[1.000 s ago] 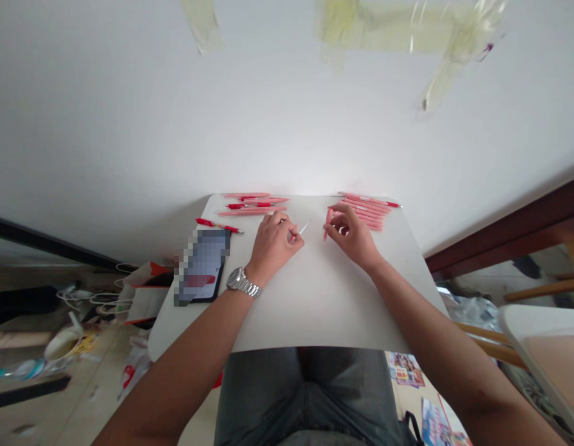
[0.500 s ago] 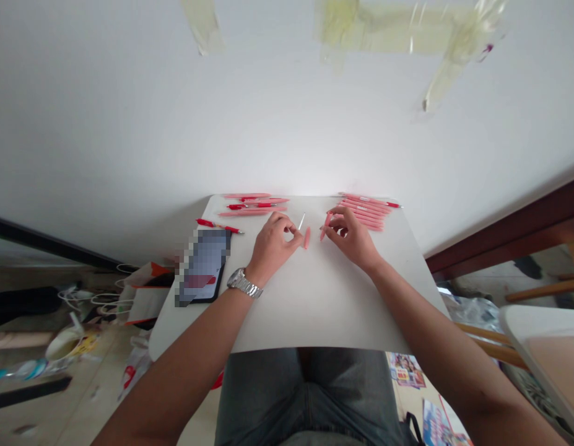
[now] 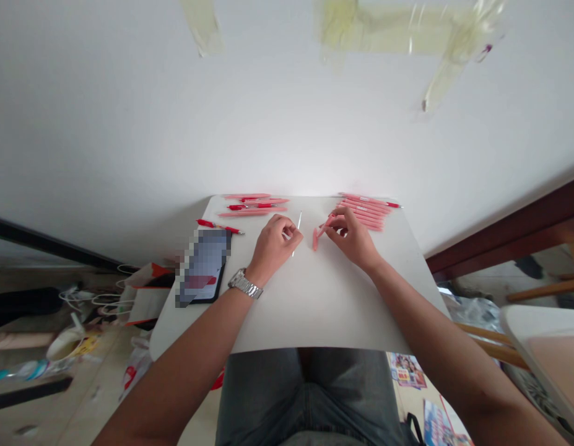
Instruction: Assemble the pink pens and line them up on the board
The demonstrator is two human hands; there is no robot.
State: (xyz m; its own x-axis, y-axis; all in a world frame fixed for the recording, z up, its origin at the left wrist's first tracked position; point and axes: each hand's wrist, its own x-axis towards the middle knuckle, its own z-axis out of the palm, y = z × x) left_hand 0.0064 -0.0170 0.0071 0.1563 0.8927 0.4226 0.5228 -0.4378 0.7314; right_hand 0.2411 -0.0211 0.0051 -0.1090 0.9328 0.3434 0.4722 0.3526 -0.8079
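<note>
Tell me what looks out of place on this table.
One red pen lies slanted beside the phone, apart from the group of pens behind it. Another pen is in pieces: the left hand pinches its thin white refill, and the right hand holds its pink barrel.

I see a thin white refill point(image 3: 298, 228), near-upright, pinched by my left fingers point(image 3: 288, 235); a pink barrel point(image 3: 316, 238) slants down from my right fingers point(image 3: 332, 228).
</note>
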